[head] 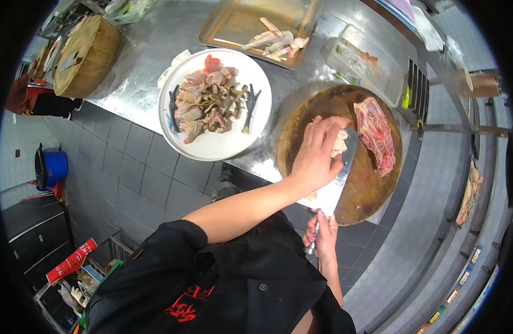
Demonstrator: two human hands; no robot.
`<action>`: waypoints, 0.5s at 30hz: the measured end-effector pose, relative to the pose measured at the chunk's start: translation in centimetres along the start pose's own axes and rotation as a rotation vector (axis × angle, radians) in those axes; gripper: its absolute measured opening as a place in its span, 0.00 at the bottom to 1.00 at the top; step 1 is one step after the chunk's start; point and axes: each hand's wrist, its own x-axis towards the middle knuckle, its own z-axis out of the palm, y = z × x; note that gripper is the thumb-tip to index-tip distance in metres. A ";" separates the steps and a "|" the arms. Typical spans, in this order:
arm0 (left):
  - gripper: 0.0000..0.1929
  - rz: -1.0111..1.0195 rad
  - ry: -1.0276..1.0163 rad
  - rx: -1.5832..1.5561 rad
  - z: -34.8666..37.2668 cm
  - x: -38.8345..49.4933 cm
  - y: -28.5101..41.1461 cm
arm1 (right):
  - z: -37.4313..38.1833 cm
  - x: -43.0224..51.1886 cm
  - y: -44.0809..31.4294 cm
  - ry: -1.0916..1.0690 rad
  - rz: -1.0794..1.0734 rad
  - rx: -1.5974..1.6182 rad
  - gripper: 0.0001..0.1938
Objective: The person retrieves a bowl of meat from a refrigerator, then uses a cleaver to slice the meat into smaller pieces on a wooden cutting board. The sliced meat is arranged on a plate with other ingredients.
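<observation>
My right hand (323,234) grips the handle of a cleaver, whose broad blade (330,194) lies flat over the near part of a round wooden chopping block (363,200). Spread over the blade, my left hand (319,152) cups pale chopped poultry pieces (340,142) against it; its palm hides some of them. A split raw poultry carcass (375,135) rests on the block's right side, apart from both hands. Left of the block stands a large white plate (256,75) with cut raw poultry (189,104), brownish strips (219,98) in the middle and dark poultry feet (251,108) at both sides.
Behind the plate, a metal tray (217,35) holds pale poultry parts (277,41). A clear plastic container (354,62) sits behind the block. On the steel counter's far left is another chopping block (91,58) bearing a cleaver (68,61). A person (43,98) stands beyond; a blue bin (55,168) is below.
</observation>
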 end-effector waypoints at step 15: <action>0.33 -0.115 0.032 0.465 -15.4 5.6 -21.7 | 20.4 15.4 5.4 -0.208 0.260 -0.029 0.18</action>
